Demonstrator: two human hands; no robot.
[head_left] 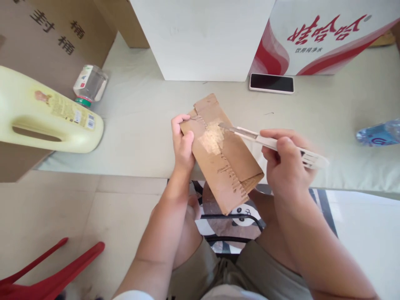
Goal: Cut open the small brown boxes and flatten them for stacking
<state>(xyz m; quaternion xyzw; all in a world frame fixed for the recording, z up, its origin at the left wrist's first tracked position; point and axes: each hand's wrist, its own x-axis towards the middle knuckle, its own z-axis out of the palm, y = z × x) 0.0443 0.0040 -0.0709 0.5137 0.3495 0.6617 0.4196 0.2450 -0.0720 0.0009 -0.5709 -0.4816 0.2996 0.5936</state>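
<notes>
Head view: the cardboard packet (206,156) is held up over the front edge of the bench (134,125), its long axis slanting from about 11 o'clock at the far end to 5 o'clock at the end nearer the person, with 12 pointing away from the body. The left hand (184,146) is the nearer one, in direct contact: fingers and thumb pinch the packet's left edge toward the far end, so the packet's middle lies between 3 and 4 o'clock from it. The right hand (289,164) is apart from the packet, closed around the handle of a utility knife (267,141); from there the packet lies at 9 o'clock. The knife slants across the packet's long axis, handle toward 4 o'clock, blade aimed between 9 and 10. Its tip sits at the upper right part of the rough pale patch (211,139), though whether it touches the surface cannot be told. Beyond, from the packet's middle, a phone (271,83) lies at 1 o'clock and a yellow jug (53,112) between 9 and 10.
</notes>
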